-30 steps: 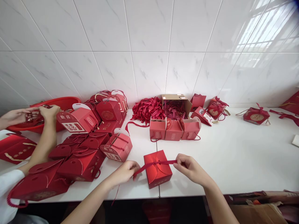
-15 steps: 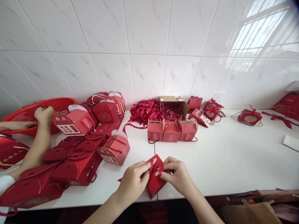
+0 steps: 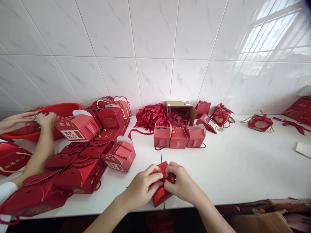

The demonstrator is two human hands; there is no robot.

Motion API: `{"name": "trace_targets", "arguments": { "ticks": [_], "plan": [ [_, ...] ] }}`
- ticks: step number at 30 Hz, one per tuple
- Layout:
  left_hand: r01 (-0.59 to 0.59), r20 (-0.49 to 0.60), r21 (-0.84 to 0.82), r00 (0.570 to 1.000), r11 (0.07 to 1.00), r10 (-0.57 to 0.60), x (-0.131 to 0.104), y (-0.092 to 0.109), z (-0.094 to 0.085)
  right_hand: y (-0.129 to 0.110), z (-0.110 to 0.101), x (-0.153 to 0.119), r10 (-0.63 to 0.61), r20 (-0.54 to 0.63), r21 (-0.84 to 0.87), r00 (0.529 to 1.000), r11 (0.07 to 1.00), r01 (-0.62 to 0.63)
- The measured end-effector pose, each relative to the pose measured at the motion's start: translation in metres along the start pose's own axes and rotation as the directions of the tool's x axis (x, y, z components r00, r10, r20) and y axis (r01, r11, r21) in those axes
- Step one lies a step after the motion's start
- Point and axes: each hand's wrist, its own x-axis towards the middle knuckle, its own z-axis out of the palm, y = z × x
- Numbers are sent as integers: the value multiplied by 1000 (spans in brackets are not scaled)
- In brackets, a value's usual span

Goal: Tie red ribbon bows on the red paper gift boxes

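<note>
A small red box (image 3: 162, 198) stands at the table's front edge, between my hands. On its top a dark pink ribbon (image 3: 164, 175) is pinched from both sides. My left hand (image 3: 145, 183) has thumb and fingers closed on the ribbon's left part. From the other side my right hand (image 3: 181, 181) grips the ribbon with curled fingertips, which partly hide it. Just behind the box is a row of three red gift boxes (image 3: 178, 141) with cord handles. A single red gift box (image 3: 120, 154) with a rope handle stands to the left of my left hand.
At left a co-worker's hands (image 3: 46, 119) are over a red basin (image 3: 65, 108). Many red gift boxes (image 3: 75, 174) crowd that side. Behind lie a ribbon heap (image 3: 153, 116) and a cardboard box (image 3: 193, 111) of ribbons. Further right sits a ribbon-tied box (image 3: 260, 123).
My hands have drawn closer together over the box, and the ribbon loops between them have become smaller. The co-worker's hands have come together above the basin.
</note>
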Motion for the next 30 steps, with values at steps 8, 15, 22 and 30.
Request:
{"name": "trace_targets", "arguments": {
  "ticks": [8, 15, 22, 30],
  "plan": [
    [84, -157, -13, 984, 996, -85, -7, -16, -5, 6, -14, -4, 63, -30, 2, 998, 998, -63],
    [165, -63, -20, 984, 986, -166, -28, -25, -18, 30, -22, -12, 58, -149, -77, 987, 995, -70],
    [206, -128, 146, 974, 968, -188, -25, -32, -7, 37, -18, -15, -18, -203, -97, 979, 995, -2],
    [174, -204, 141, 968, 975, -143, -41, -37, 8, 61, -18, -32, -154, -15, 205, 988, 967, 154]
  ]
}}
